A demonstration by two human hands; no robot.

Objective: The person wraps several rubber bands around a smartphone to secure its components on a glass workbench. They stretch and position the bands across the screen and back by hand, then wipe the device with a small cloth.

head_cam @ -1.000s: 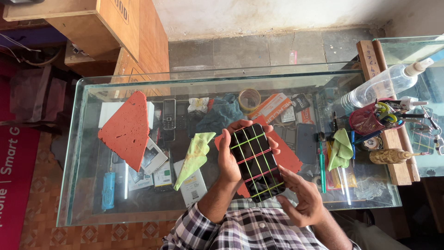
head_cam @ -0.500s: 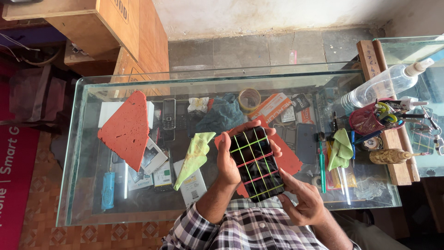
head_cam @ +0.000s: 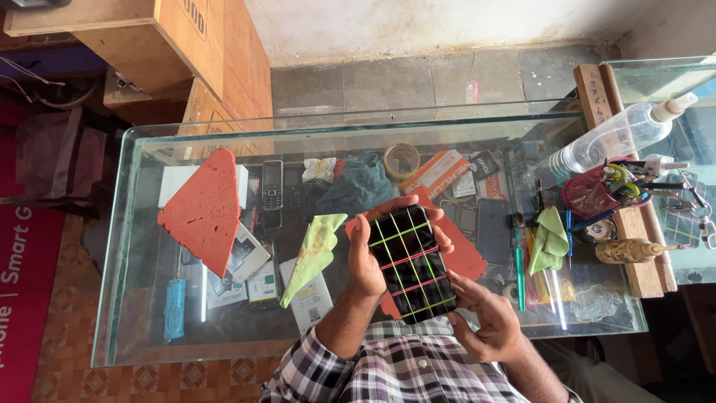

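Head view: left hand (head_cam: pixel 371 257) grips the phone (head_cam: pixel 412 263), thumb along its left edge, fingers (head_cam: pixel 441 237) curled round the far and right edges. The phone is held face up over the glass counter (head_cam: pixel 134 246), above a red mat (head_cam: pixel 466 254). Right hand (head_cam: pixel 485 317) supports the lower right corner, fingers loosely bent, thumb touching the edge. A green cloth (head_cam: pixel 313 250) lies just left. Against the earlier frames, the phone sits slightly lower and more upright; both hands keep their hold.

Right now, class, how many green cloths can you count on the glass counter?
2. One green cloth lies left of the phone held in both hands; another green cloth lies right, near the red tool cup. More may be hidden.
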